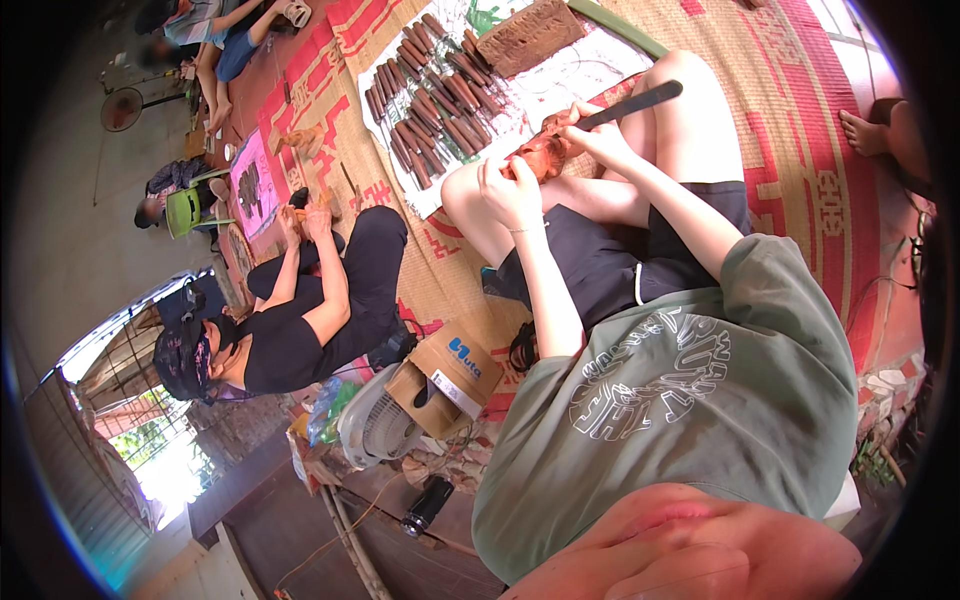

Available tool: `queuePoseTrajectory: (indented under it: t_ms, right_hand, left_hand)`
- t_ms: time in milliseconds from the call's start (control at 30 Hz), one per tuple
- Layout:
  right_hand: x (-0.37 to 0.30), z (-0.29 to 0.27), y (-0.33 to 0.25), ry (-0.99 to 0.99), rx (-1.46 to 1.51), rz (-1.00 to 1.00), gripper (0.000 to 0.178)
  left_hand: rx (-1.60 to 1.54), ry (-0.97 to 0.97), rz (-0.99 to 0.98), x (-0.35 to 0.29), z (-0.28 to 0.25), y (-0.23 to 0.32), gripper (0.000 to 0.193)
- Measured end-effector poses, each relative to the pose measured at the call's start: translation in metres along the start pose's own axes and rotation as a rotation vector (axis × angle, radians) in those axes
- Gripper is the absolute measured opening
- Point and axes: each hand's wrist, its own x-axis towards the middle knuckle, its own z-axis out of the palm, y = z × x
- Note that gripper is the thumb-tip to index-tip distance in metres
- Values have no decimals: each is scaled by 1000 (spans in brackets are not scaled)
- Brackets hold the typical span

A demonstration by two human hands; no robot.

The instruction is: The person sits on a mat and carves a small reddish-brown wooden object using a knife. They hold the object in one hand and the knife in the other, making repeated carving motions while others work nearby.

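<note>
My left hand (511, 193) closes round a reddish-brown carved wooden piece (543, 155), holding it above my crossed legs. My right hand (594, 135) is closed on a long, dark, flat file-like tool (645, 101). One end of this tool sticks out past my right knee, while the other meets the carved piece, where fingers partly hide the contact. In front of me, many wooden-handled carving chisels (440, 95) lie in rows on a white sheet (515, 125). A rough brown block (528, 36) rests beside them at the sheet's far side.
I sit on a red-and-tan woven mat (790, 120). To the left, a person in black (300, 320) works on a small object with both hands. Between us stand a cardboard box (455, 380) and a grey fan (378, 420). Another person's foot (862, 132) is at the right.
</note>
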Motion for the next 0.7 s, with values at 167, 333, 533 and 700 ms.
queuePoseTrajectory:
  t_ms: [167,333,533,700]
  right_hand:
    - [-10,11,-9,-17,17,-13,18]
    - [-5,13,5,-27,43,-28,16]
    - [-5,4,-3,-37,82,73,14]
    - [-4,8,4,-67,94,8,13]
  left_hand:
    - [6,-36,-49,2,-2,13,8]
    - [-1,-29,-22,4,1,19,15]
    - [42,-45,-73,3,1,24,17]
    - [61,-36,-45,4,1,23,16]
